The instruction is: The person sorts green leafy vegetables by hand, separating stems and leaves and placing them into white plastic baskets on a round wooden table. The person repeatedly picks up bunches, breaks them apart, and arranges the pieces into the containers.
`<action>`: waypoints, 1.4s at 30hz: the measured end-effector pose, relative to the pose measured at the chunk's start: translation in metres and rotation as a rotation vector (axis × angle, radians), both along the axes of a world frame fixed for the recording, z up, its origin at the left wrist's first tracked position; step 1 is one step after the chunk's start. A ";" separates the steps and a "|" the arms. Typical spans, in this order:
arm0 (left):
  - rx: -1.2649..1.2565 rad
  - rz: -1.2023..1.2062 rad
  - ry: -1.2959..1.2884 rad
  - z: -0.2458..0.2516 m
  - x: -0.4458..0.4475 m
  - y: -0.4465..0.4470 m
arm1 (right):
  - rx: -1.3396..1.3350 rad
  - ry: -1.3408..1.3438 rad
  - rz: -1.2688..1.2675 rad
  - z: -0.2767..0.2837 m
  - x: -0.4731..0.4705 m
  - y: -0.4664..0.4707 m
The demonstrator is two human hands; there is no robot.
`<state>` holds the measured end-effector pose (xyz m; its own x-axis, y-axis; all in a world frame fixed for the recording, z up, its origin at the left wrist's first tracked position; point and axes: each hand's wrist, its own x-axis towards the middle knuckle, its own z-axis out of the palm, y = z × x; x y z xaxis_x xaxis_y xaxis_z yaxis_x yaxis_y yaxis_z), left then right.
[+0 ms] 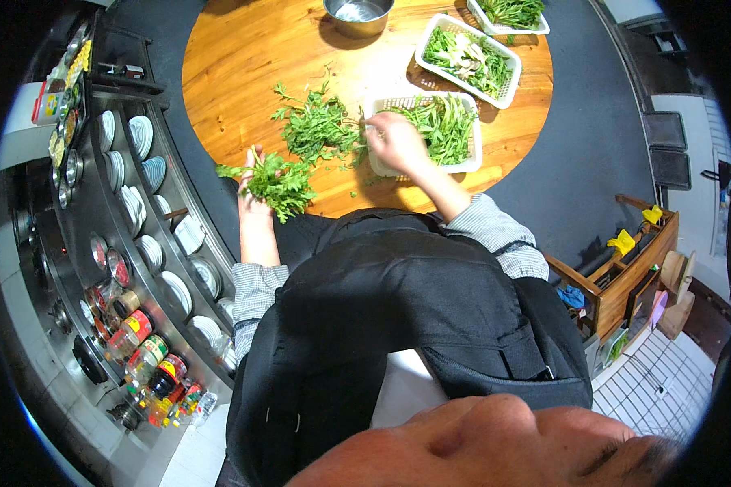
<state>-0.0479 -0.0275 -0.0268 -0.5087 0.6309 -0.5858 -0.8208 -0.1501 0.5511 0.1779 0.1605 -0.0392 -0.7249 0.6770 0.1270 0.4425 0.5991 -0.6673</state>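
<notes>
A bunch of leafy greens (285, 187), possibly chrysanthemum greens, rests in my left hand (251, 199), at the near edge of the round wooden table (237, 73). Just beyond it lies a loose pile of the same kind of greens (320, 128). My right hand (397, 143) is over the left side of a white plastic basket (477, 159), fingers towards the pile. Motion blurs this hand, and I cannot tell whether a piece is between its fingers. Picked green stems and leaves (448, 131) fill the basket.
Further back stand a second white basket (515, 85) with greens and pale pieces, a third basket (518, 30) of greens, and a metal bowl (360, 27). Left is a steel shelf unit (176, 268) with stacked plates and bottles; right, a wooden cabinet (636, 292).
</notes>
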 end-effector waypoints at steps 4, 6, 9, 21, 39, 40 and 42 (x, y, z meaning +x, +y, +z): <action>-0.067 -0.123 0.101 0.008 0.011 -0.003 | 0.174 -0.248 -0.353 0.004 0.053 0.049; -0.057 -0.168 0.139 0.010 0.019 -0.002 | 0.165 -0.467 -0.387 0.000 0.070 0.061; -0.071 -0.225 0.163 0.011 0.029 0.008 | 0.171 -0.444 -0.352 -0.012 0.076 0.057; -0.134 -0.616 0.644 0.050 0.055 0.037 | -0.691 0.598 -0.272 0.023 0.100 0.050; -0.160 -0.811 1.963 0.078 0.112 0.094 | -0.443 0.378 -0.063 0.070 0.063 0.003; -0.170 -0.831 2.037 0.078 0.113 0.094 | -0.393 0.315 -0.110 0.067 0.057 0.001; -0.205 -0.807 2.069 0.077 0.115 0.093 | -0.400 0.245 -0.144 0.063 0.047 -0.003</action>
<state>0.0676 0.0658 0.0506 -0.0626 0.9791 0.1934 0.9029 -0.0270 0.4290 0.2252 0.1572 0.0237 -0.6021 0.7983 -0.0087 0.3035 0.2187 -0.9274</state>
